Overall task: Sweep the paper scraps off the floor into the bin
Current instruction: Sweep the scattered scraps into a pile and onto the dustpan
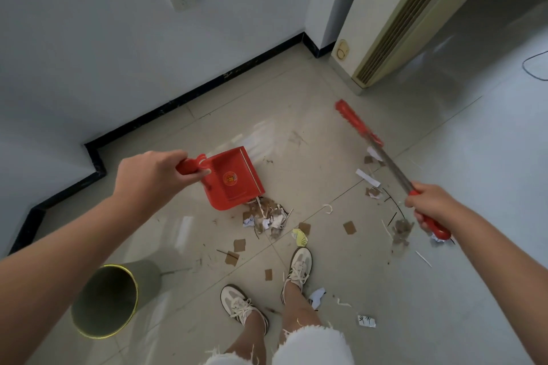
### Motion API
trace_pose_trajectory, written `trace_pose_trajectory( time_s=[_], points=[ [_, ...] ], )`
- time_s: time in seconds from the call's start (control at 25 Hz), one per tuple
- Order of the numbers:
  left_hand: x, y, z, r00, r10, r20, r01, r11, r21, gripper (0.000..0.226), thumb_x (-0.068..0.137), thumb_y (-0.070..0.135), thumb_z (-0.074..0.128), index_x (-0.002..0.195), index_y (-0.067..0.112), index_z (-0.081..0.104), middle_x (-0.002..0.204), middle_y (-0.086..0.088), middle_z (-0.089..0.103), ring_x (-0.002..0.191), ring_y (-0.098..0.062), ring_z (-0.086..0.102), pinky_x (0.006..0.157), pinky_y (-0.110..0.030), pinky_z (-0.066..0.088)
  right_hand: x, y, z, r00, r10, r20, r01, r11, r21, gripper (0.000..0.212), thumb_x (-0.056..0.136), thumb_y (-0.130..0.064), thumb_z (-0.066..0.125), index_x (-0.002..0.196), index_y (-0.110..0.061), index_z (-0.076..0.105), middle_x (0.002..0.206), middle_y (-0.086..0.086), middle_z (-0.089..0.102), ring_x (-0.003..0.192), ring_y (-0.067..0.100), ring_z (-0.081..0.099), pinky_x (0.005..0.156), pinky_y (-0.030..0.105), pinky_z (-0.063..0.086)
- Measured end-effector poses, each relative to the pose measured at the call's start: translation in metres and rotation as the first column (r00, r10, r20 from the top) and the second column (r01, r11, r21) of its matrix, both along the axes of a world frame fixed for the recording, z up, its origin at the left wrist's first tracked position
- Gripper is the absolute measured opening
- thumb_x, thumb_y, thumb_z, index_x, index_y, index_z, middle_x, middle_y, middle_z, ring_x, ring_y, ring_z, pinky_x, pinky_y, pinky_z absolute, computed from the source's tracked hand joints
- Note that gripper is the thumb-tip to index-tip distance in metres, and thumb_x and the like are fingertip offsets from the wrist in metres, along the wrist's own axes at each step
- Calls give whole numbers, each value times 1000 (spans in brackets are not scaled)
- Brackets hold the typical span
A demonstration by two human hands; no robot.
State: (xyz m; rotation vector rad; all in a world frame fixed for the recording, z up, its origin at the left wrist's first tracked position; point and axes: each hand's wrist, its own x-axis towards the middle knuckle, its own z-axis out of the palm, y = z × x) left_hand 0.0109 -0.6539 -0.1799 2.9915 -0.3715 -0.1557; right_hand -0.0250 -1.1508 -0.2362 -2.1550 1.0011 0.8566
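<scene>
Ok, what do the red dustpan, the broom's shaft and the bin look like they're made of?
The dustpan looks like moulded plastic: uniform glossy red with fine ridges. The broom shaft looks like bare metal, silvery and shiny; its red grip is probably plastic. The bin is harder to tell: dull grey-green wall, yellow rim, possibly plastic or painted metal.

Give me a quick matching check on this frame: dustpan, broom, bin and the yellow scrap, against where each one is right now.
Things:
1 dustpan
2 broom
3 bin
4 yellow scrap

Places:
a standing upright at the lower left of the view
b held by the right hand
c lying just ahead of a shoe toe
d held by the left hand, beside the scrap pile

Pairs: 1-d, 2-b, 3-a, 4-c.
</scene>
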Motion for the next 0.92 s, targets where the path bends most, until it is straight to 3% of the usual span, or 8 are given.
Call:
trace_pose_trajectory(
  time_s=[0.28, 0.44, 0.64, 0.8, 0.92],
  points=[
    [64, -147, -15, 973, -216, -84, 219, 975, 40, 41, 81, 61, 59, 66, 23, 55, 45, 15, 41, 38, -6, 44, 38, -17, 36, 35, -118, -25, 978, -190, -80, 187, 981, -47, 24, 89, 4, 44, 110, -6, 50, 52, 11, 44, 27, 15, 38, 34, 16, 35],
    [97, -217, -36, 967, -240, -80, 246, 967, 70, 50, 80, 70, 47, 69, 22, 59, 46, 11, 44, 42, -8, 47, 40, -20, 39, 34, -148, -75, 960, -195, -203, 193, 981, -30, 27, 88, 7, 42, 114, 9, 48, 49, 12, 44, 28, 14, 38, 39, 16, 36],
    [104, -259, -48, 945, -325, -46, 327, 944, 47, 50, 80, 67, 55, 59, 21, 51, 41, 11, 33, 36, -12, 42, 39, -17, 28, -17, -116, -106, 953, -80, -293, 109, 990, 85, 32, 85, 10, 38, 117, 7, 45, 48, 13, 48, 34, 17, 40, 42, 23, 38],
    [85, -255, -40, 951, -303, -63, 306, 952, 30, 52, 81, 66, 55, 60, 19, 52, 42, 9, 40, 37, -14, 47, 38, -19, 36, -79, -62, -88, 948, -25, -317, 87, 980, 181, 35, 86, 3, 34, 118, -7, 41, 54, 12, 51, 34, 17, 44, 39, 23, 38],
    [77, -224, -13, 968, -250, -21, 250, 968, -8, 50, 81, 66, 54, 63, 19, 59, 44, 8, 47, 37, -12, 49, 38, -19, 39, -112, -6, -73, 942, 5, -335, 77, 970, 231, 35, 87, 2, 35, 120, -8, 42, 58, 10, 52, 35, 17, 45, 38, 23, 38]
  ],
)
